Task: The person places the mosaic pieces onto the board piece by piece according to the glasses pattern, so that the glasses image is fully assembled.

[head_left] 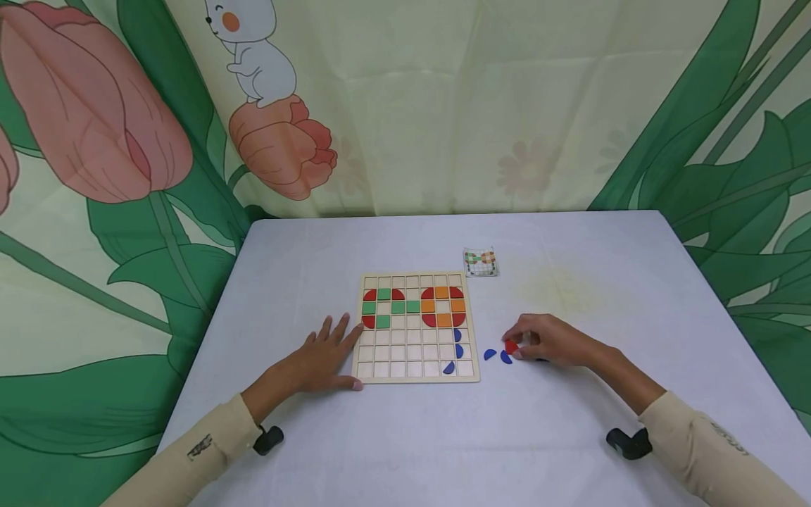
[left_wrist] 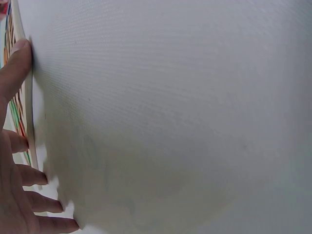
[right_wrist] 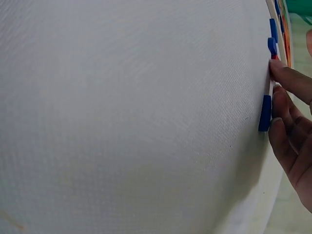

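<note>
A wooden grid board [head_left: 418, 382] lies on the table. Red quarter-round pieces, green squares [head_left: 398, 307] and orange squares [head_left: 441, 320] fill cells in its upper rows. Three blue half-round pieces [head_left: 457, 336] sit in its lower right cells. My left hand [head_left: 319, 359] spreads its fingers along the board's left edge, thumb near the lower left corner; in the left wrist view the thumb touches the rim [left_wrist: 28, 109]. Right of the board, my right hand [head_left: 548, 339] pinches a small red piece [head_left: 511, 346] between thumb and fingers, close above the table.
Loose blue half-round pieces [head_left: 490, 354] lie between the board and my right hand; another blue piece [right_wrist: 264, 113] is under that hand's fingers. A small pattern card [head_left: 481, 262] rests beyond the board's top right corner. A white cloth covers the table [head_left: 405, 451]; a printed curtain [head_left: 456, 105] hangs behind.
</note>
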Demonstrator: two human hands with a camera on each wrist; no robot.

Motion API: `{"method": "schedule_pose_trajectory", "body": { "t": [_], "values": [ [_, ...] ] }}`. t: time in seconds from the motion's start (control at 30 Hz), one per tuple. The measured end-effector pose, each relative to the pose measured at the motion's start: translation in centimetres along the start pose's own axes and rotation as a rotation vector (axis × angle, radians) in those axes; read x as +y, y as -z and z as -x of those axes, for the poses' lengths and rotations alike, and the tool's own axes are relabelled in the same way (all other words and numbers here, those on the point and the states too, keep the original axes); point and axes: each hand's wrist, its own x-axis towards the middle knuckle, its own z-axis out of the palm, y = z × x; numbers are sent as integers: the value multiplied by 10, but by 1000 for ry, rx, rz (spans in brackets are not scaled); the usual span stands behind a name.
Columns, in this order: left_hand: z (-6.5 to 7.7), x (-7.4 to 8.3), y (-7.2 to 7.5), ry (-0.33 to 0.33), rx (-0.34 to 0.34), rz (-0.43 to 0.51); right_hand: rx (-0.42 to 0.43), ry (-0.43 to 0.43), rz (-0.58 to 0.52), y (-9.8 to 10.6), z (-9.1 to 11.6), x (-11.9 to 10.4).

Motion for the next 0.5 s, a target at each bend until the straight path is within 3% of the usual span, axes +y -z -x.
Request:
{"method": "schedule_pose_trajectory", "body": {
  "t": [0.27, 0.5],
  "values": [
    [0, 0, -1, 6, -3, -1, -28, -30, -56, -2, -1, -2],
    [-1, 0, -2, 5, -2, -5, -4, -21, -68, -4, -5, -5]
  ]
}}
